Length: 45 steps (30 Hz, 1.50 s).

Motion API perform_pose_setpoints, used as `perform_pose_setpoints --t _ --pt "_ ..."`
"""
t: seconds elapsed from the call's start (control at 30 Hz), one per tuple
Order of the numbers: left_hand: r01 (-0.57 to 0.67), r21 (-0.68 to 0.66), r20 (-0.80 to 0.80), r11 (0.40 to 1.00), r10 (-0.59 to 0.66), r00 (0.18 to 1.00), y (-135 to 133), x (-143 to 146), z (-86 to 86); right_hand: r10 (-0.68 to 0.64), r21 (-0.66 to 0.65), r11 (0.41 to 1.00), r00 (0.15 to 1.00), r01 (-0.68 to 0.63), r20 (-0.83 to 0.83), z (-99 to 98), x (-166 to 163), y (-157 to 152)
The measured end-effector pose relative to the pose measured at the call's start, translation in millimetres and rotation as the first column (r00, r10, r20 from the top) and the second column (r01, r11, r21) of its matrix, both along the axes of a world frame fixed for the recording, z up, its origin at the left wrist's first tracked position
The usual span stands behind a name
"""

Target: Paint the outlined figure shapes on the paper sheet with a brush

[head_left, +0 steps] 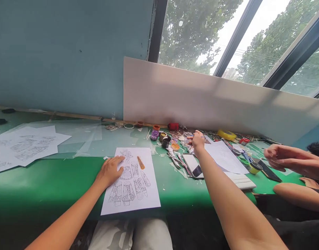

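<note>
My left hand (111,171) lies flat with fingers stretched on a white sheet of line drawings (132,180) on the green table (44,184). A small orange-brown piece (141,162) rests on the sheet just right of my fingers. My right hand (197,140) reaches forward into a clutter of small tools and paint pots (164,139) near the back of the table. Its fingers are curled; I cannot make out anything in them. A phone (193,165) lies just left of my right forearm.
A co-worker's hand (279,158) and arms are at the right edge. Other printed sheets (21,146) and clear film (78,135) lie at left. A white board (213,100) leans against the window. A yellow tape roll (226,134) and white papers (224,157) sit at right.
</note>
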<state>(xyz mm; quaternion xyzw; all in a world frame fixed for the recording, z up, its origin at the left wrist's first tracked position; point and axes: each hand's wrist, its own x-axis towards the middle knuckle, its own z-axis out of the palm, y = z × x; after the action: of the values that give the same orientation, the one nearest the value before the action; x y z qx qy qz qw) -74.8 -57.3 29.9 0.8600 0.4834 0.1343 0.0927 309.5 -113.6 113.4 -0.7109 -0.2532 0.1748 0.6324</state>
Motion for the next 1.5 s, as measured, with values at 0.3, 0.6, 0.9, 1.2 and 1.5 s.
perform_pose_setpoints --t 0.3,0.6,0.9,1.2,1.5 --pt "0.004 0.004 0.03 1.0 -0.004 1.0 0 2 -2.6 0.328 0.133 0.907 0.87 -0.399 0.368 -100.6 -160 -39" --pt "0.02 0.031 0.052 0.999 -0.022 0.998 5 1 -8.9 0.301 0.112 0.915 0.84 -0.388 0.452 -116.8 -156 -39" --pt "-0.03 0.202 0.238 0.979 -0.02 0.971 -6 -1 -24.1 0.284 0.153 0.92 0.88 -0.362 0.38 -129.0 -154 -49" --pt "0.134 0.218 0.23 0.967 -0.184 0.956 -9 -2 -25.7 0.389 0.085 0.858 0.75 -0.506 0.534 -126.4 -152 -59" --pt "0.27 -0.064 0.051 0.961 -0.267 0.962 -7 6 -23.0 0.426 -0.036 0.871 0.718 -0.49 0.55 -122.9 -152 -55"
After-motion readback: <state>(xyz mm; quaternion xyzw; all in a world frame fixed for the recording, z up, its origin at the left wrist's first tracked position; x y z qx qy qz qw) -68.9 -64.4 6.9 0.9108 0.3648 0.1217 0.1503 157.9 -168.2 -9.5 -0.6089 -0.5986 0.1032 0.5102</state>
